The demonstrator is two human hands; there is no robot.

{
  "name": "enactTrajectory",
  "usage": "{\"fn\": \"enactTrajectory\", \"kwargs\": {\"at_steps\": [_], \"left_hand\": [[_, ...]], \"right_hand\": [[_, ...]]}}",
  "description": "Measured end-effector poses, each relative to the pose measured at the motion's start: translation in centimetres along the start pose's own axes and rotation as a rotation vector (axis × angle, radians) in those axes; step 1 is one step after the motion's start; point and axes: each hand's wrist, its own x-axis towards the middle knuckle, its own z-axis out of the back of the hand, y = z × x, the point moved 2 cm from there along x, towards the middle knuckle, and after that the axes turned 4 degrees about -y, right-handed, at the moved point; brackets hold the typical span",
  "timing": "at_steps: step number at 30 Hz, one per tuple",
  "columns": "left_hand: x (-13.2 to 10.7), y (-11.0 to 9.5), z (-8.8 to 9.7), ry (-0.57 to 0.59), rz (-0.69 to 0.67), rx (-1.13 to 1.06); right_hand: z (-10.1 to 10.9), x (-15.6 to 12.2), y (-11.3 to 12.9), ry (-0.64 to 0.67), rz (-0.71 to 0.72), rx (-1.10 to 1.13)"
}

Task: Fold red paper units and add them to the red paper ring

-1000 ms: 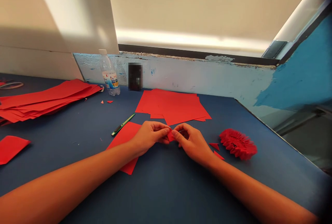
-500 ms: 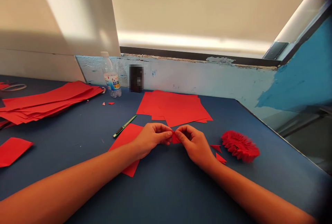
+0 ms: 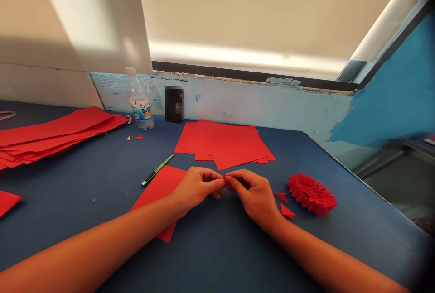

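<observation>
Between my fingertips is a small piece of red paper [image 3: 229, 187], mostly hidden by the fingers. My left hand [image 3: 200, 188] pinches its left side with thumb and forefinger. My right hand [image 3: 249, 189] pinches it from the other side, and the two hands nearly meet. Under my left forearm lies a red paper sheet [image 3: 165, 186], with a green utility knife [image 3: 157, 170] beside its upper left edge. To the right of my right hand are small folded red paper triangles [image 3: 287, 211] and a ruffled red ring of folded pieces [image 3: 311, 194].
Several red sheets [image 3: 234, 141] lie overlapped ahead of my hands. A longer stack of red paper [image 3: 64, 130] lies at the left, near a clear plastic bottle [image 3: 140, 103] by the wall. A roll of tape [image 3: 7, 114] sits at the far left. The blue table [image 3: 217, 247] ends at a right edge.
The small red paper between my fingers shows less than before, now mostly covered by my right fingers. The view has shifted slightly, so the table things appear a little further left.
</observation>
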Motion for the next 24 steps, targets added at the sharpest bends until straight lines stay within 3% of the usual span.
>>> {"fn": "enactTrajectory", "kwargs": {"at_steps": [8,14,19,24], "left_hand": [[-0.23,-0.16,-0.47,-0.042,-0.008,-0.069],[-0.22,0.00,-0.34,-0.075,-0.004,-0.126],[0.04,0.11,-0.04,-0.025,0.002,-0.162],[0.04,0.12,0.07,-0.029,0.011,-0.149]], "right_hand": [[0.24,-0.03,0.48,-0.028,0.365,-0.236],[0.14,-0.36,0.31,0.044,0.467,-0.313],[0.23,-0.20,0.15,0.088,0.430,-0.272],[0.32,0.16,-0.38,0.079,0.139,-0.015]]}}
